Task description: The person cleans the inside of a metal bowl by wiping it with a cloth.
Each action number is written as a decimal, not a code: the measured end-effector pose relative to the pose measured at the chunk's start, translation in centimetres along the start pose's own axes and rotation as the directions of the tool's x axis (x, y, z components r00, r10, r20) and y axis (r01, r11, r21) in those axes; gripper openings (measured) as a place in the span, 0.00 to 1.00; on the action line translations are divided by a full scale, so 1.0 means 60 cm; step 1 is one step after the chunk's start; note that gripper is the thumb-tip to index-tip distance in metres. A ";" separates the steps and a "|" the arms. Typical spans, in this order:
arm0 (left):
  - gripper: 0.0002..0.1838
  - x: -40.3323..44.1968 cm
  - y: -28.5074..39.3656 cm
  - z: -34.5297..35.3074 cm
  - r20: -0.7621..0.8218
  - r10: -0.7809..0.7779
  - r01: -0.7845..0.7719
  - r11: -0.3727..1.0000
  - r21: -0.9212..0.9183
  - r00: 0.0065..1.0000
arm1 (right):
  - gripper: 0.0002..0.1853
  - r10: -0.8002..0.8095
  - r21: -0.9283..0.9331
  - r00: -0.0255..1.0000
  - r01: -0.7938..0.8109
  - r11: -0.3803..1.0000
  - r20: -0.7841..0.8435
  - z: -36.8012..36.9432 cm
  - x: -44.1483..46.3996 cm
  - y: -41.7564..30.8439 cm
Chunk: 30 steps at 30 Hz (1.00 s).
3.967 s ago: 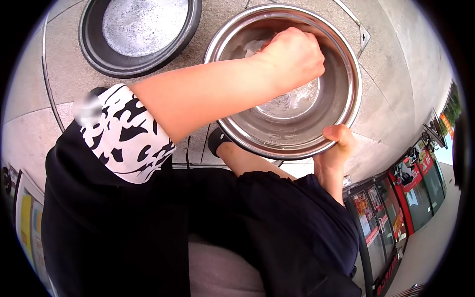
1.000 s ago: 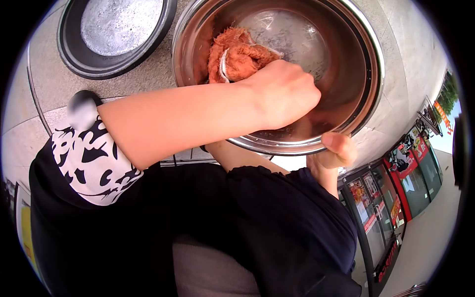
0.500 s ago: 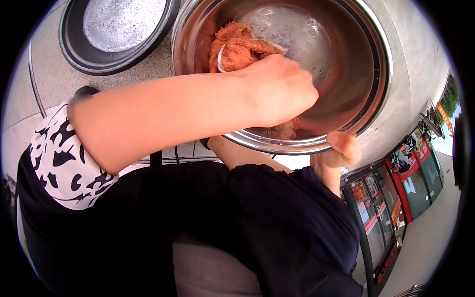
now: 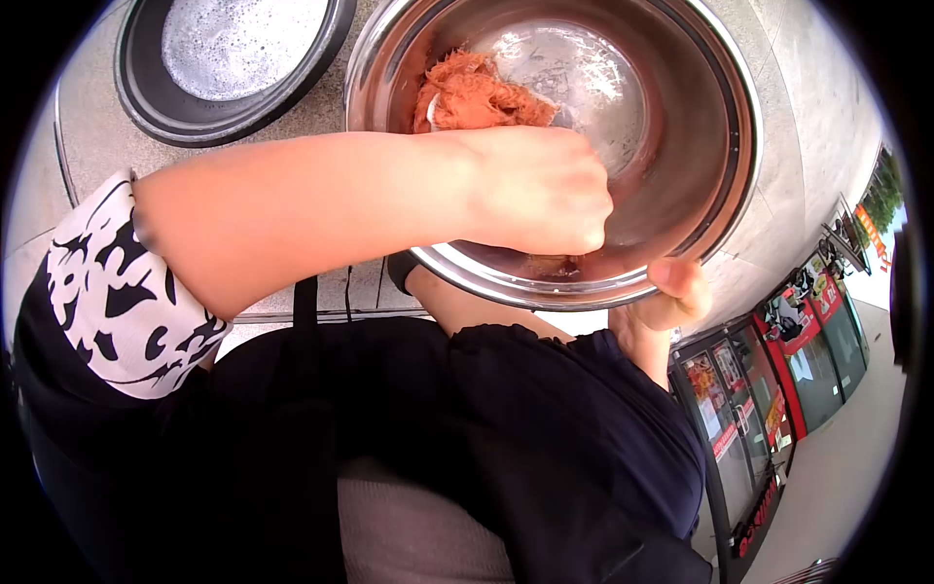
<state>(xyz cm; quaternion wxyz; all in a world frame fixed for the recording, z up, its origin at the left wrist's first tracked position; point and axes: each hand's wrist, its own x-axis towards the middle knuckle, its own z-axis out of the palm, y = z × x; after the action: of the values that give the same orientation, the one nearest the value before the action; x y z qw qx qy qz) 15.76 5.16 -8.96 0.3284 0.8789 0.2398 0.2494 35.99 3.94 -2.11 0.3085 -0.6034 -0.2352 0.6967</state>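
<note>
My left hand [image 4: 540, 190] reaches across into a shiny metal basin [image 4: 715, 73], its fingers curled down into a fist near the lower wall. Those fingertips are hidden, so whatever they grip cannot be made out. Just beyond the hand, against the basin's inner left side, lies a bunched, shaggy orange cloth [image 4: 482, 92] with a whitish edge. At the lower right rim, my right hand [image 4: 671, 292] grips the basin with the thumb over the edge; its other fingers are out of sight.
A black tub [image 4: 136, 92] of foamy water [image 4: 238, 44] stands at the upper left on paved ground [image 4: 778, 127]. Dark fabric covers my lap and knee [image 4: 603, 419]. To the right is a shopfront [image 4: 739, 409] with red signs.
My left hand has shifted a little to the left and stays closed. The basin has moved slightly, its near rim sitting lower in view. My right hand keeps its hold on the rim.
</note>
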 end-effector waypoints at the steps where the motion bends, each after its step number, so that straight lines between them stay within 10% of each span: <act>1: 0.04 -0.008 -0.002 -0.004 0.100 0.068 -0.069 0.998 0.008 0.993 | 0.35 0.009 0.009 1.000 -0.009 1.000 -0.001 0.001 0.001 0.001; 8: 0.03 0.011 0.000 0.008 -0.126 0.066 -0.057 0.996 0.075 0.990 | 0.35 0.031 0.021 0.999 -0.030 0.999 -0.016 -0.003 0.005 -0.003; 15: 0.03 -0.004 -0.009 0.000 0.073 0.153 -0.154 0.988 0.011 0.985 | 0.37 0.066 0.023 0.998 -0.066 0.998 -0.023 -0.010 0.005 -0.003; 18: 0.02 0.016 -0.008 0.018 -0.120 -0.137 0.116 0.979 -0.165 0.983 | 0.37 0.026 -0.013 0.999 -0.027 1.000 -0.023 -0.001 0.000 -0.008; 22: 0.03 -0.010 -0.005 0.020 -0.027 -0.086 0.081 0.983 -0.166 0.996 | 0.38 0.003 -0.047 1.000 -0.004 0.999 -0.013 0.013 -0.001 -0.009; 24: 0.04 -0.023 -0.003 -0.014 0.364 -0.007 0.028 0.998 -0.052 0.931 | 0.38 -0.010 -0.068 1.000 0.009 0.998 -0.003 0.020 0.001 -0.009; 28: 0.05 -0.031 0.001 -0.036 0.147 0.080 -0.115 0.962 0.248 0.986 | 0.39 -0.049 -0.107 0.998 0.053 0.993 0.038 0.027 0.001 -0.014; 30: 0.07 -0.046 0.002 -0.032 0.031 -0.204 0.173 0.893 0.415 0.979 | 0.39 -0.051 -0.110 0.998 0.056 0.992 0.043 0.022 -0.001 -0.013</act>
<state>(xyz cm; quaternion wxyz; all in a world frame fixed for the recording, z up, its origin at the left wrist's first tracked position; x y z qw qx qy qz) 12.54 4.34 -8.41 0.1680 0.9093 0.3585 0.1280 34.78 4.54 -1.31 0.2883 -0.5988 -0.2958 0.6862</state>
